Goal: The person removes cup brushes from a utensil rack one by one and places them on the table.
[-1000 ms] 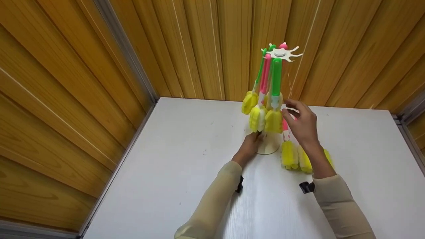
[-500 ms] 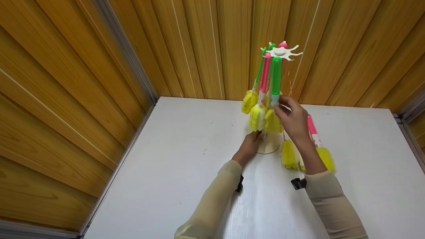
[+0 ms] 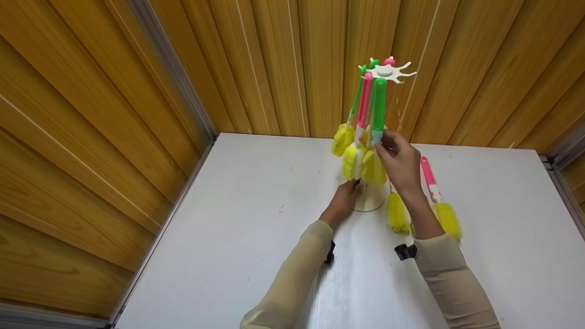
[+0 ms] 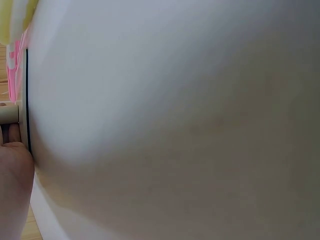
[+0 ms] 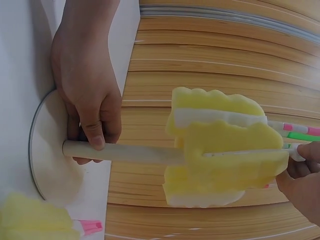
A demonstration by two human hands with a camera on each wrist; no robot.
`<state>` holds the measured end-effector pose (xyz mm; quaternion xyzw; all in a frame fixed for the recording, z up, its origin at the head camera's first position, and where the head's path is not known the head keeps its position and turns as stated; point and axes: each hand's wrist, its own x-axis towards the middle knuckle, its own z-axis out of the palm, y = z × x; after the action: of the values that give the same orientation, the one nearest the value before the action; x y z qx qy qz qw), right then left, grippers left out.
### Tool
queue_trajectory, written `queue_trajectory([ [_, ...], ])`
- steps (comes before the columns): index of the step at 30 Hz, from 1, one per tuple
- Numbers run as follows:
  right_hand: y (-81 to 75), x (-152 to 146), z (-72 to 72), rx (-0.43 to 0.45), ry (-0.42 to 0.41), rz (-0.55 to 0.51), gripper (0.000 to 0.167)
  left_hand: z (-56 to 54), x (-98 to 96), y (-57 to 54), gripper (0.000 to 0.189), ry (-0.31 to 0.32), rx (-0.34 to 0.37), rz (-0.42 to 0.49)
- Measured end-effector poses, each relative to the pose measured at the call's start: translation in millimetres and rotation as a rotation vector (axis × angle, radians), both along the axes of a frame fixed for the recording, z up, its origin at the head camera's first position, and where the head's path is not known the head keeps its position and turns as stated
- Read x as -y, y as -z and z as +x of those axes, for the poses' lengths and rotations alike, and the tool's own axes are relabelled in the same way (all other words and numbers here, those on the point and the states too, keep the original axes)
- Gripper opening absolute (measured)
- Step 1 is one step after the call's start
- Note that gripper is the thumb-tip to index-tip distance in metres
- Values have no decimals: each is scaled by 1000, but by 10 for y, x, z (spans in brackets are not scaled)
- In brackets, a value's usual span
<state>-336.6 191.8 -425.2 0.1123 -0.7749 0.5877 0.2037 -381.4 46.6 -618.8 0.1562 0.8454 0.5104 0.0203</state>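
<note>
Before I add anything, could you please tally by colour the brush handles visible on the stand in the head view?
Green handles: 3
Pink handles: 2
Total: 5, with the ones at the back showing little more than their tops.

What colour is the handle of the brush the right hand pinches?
Green; the handle shows best in the head view.

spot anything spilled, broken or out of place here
Nothing looks spilled or broken. The one minor oddity is some small dark marks on the white table, left of the brush stand in the head view: they interrupt the pale surface, but whether they're scuffs or dirt, I can't tell.
</note>
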Motion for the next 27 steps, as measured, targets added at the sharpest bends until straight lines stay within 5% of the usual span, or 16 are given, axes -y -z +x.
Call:
queue_trajectory([
  [13, -99, 21, 121, 105, 19, -11, 36, -22, 14, 34, 33, -22, 11, -8],
  [27, -141, -19, 215, 102, 26, -13, 37, -6, 15, 37, 33, -12, 12, 70],
])
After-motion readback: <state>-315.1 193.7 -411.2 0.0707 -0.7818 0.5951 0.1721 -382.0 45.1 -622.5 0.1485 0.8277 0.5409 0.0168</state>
